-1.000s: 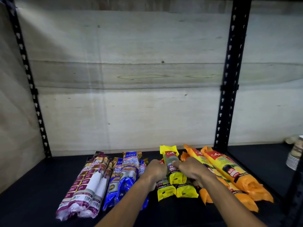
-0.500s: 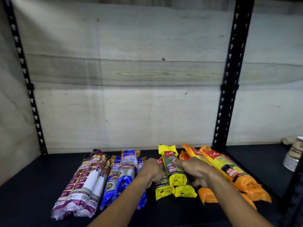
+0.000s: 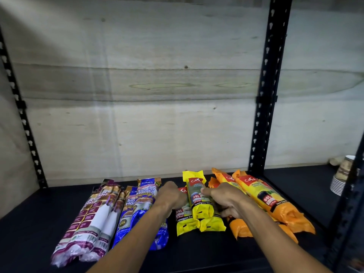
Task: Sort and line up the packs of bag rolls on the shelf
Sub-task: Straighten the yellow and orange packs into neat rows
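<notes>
Both hands [image 3: 199, 199] flank stacked yellow packs [image 3: 199, 207], touching.

Dim scene; bright beam on pale plywood back wall [image 3: 137, 85], dark corners, wide-angle bending of black perforated steel upright [image 3: 266, 95], slight blur.

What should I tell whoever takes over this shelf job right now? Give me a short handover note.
Left hand: resting on the left side of the yellow packs, next to the blue packs; grip not clear.
Right hand: fingers touching the top yellow pack from the right, not clearly closed on it.
On the shelf, left to right: purple and white packs, blue, yellow, orange packs.
Done: packs grouped by colour, lying lengthwise.
Left: the top yellow pack lies stacked on two others; near ends are uneven, the orange group is angled. Squaring them looks like the next step.
</notes>
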